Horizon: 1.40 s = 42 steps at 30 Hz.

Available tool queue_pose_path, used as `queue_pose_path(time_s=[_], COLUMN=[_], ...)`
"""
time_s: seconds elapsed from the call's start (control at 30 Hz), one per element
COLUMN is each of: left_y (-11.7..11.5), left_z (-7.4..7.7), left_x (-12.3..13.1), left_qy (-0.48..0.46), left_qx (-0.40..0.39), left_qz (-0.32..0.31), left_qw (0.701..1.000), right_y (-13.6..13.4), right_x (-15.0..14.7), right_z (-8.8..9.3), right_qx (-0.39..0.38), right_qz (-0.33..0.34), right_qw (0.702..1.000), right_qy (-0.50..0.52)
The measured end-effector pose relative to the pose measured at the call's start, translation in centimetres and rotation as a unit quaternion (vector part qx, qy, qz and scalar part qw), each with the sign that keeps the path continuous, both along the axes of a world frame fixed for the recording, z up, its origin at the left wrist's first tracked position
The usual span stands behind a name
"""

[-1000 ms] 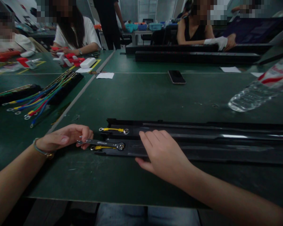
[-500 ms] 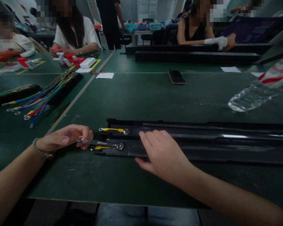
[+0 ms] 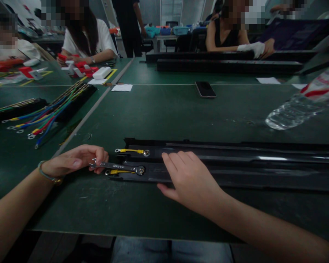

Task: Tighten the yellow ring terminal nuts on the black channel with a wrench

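Note:
My left hand (image 3: 80,159) has its fingers curled at the open-jaw end of a silver combination wrench (image 3: 117,166). The wrench's ring end sits around a bolt in the nearer black channel (image 3: 249,179). Partly under the wrench runs a short yellow wire (image 3: 115,171) with a ring terminal. My right hand (image 3: 189,179) lies over that channel, fingers across the top and thumb at the near side, gripping it. Alongside, the farther black channel (image 3: 222,149) carries another yellow wire (image 3: 134,151), fixed by a bolt.
Bundles of coloured wires (image 3: 57,106) with ring terminals lie at the left. A phone (image 3: 205,89) and a water bottle (image 3: 298,102) are beyond the channels. Across the table, people handle red and white parts (image 3: 82,69) and long black profiles (image 3: 224,66).
My hands, the wrench and the channels show almost no movement. Across the table at the left, a person's hands have shifted slightly with a red part.

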State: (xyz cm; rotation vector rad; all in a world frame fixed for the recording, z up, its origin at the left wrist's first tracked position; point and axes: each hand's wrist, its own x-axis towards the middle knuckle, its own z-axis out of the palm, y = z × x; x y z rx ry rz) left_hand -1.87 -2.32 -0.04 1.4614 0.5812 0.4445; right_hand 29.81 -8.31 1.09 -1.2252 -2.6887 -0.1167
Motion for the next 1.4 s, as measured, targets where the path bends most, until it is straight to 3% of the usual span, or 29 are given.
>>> queue_pose_path(time_s=[0.83, 1.07, 1.4], left_y=[0.06, 0.04, 0.30], left_z=[-0.14, 0.00, -0.95], left_x=[-0.02, 0.23, -0.59], left_qy=[0.000, 0.011, 0.009], left_qx=[0.005, -0.022, -0.063], left_qz=[0.000, 0.043, 0.097], left_qw=[1.000, 0.999, 0.993], right_y=[-0.02, -0.01, -0.03], right_x=[-0.06, -0.09, -0.01], right_z=[-0.04, -0.01, 0.07], right_qx=[0.005, 0.009, 0.008], right_qz=[-0.001, -0.001, -0.002], right_qw=[1.000, 1.000, 1.000], right_qy=[0.005, 0.010, 0.003])
